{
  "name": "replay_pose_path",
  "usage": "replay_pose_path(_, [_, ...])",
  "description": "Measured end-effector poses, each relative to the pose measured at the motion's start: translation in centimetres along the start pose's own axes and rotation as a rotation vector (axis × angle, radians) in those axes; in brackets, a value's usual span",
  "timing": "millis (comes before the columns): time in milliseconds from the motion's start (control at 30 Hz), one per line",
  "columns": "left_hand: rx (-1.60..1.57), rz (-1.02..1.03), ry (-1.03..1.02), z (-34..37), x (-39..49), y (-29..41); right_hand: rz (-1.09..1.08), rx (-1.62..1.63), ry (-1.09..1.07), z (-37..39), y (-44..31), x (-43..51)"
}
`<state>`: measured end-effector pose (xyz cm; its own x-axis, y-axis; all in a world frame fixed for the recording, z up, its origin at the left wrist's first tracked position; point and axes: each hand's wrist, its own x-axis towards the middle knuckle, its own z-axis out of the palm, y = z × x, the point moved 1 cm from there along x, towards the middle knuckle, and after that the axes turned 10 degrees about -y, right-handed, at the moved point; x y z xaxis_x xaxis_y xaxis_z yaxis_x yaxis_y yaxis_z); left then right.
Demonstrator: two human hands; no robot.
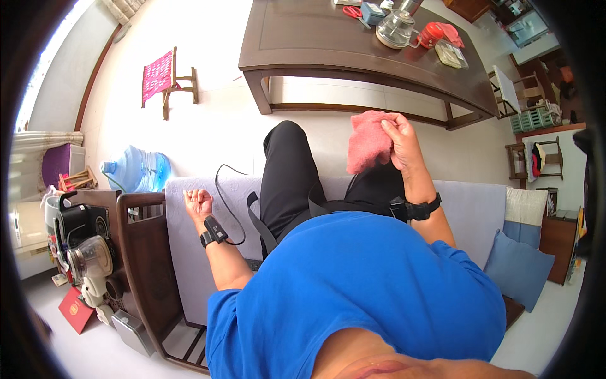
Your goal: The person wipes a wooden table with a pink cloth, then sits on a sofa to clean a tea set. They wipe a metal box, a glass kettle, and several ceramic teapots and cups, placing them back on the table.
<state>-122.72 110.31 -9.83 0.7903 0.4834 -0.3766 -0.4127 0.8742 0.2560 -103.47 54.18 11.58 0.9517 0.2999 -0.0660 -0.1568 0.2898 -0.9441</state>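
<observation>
A pink cloth [367,142] hangs from my right hand [403,142], pinched between the thumb and fingers above my right thigh. It looks like a small towel and droops to the left of the hand. Over the grey cushion of the wooden bench, my left hand [199,203] is loosely curled, with nothing visible in it. Whether it touches the cushion [189,265] I cannot tell. Each wrist wears a black strapped device, and a black cable [218,184] loops from beside the left one.
In front stands a dark wooden table [307,42], bearing a glass teapot [396,29], red-handled scissors [352,12], a red canister [431,35] and another pink cloth [452,34]. A folding stool [161,78] and a blue water jug [137,169] are on the left. Blue pillow [518,270] at right.
</observation>
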Motion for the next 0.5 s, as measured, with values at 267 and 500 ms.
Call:
replay_pose_path(267, [-0.449,-0.111,-0.448,6.0,0.1,-1.9,0.036,-0.055,0.048,-0.5,0.3,0.4])
replay_pose_path(500, [-0.305,-0.066,-0.468,9.7,1.1,-3.1,0.09,-0.006,0.005,-1.8,-0.3,0.4])
